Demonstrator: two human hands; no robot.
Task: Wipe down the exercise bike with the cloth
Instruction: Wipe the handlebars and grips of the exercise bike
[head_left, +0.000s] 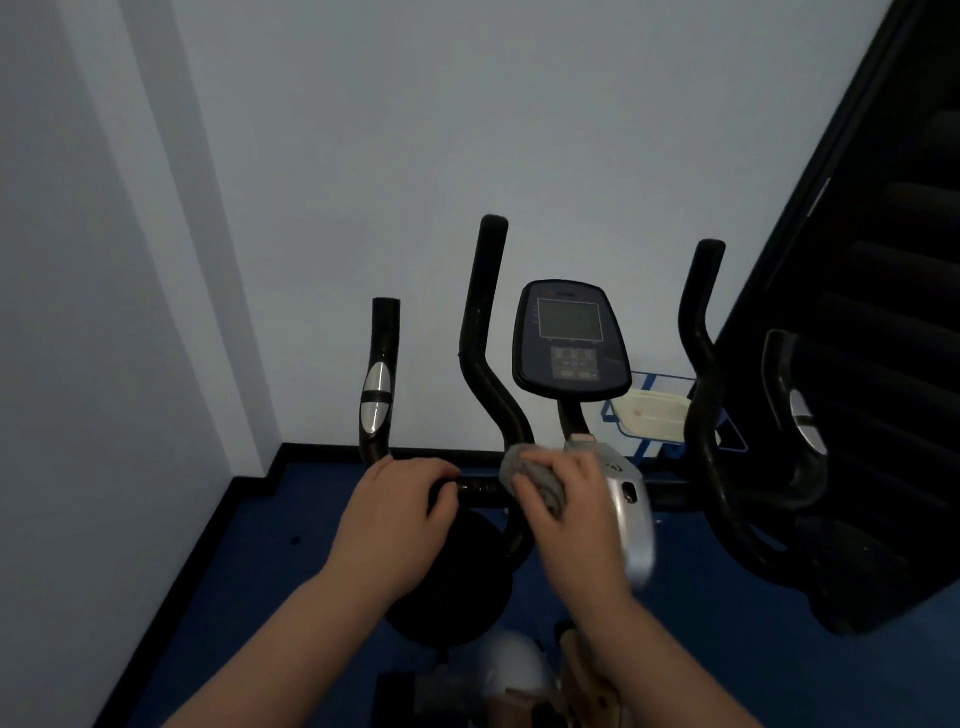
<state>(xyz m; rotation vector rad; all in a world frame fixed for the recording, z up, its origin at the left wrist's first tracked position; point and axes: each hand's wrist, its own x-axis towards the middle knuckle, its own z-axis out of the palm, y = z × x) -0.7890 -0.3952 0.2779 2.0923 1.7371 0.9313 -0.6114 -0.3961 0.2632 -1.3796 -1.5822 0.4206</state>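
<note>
Left hand curled round horizontal handlebar of exercise bike, likely to steady frame against wiping force. Right hand clutches grey cloth, fingers wrapped over it, pressing it onto bar at junction with upright grip; wrap grip probably lets cloth cover round tube. Silver stem cover just beside right hand. Console above, not yet touched. Far right, on floor beyond bike: blue wire basket holding cream tray; tray contents cannot tell.
</note>
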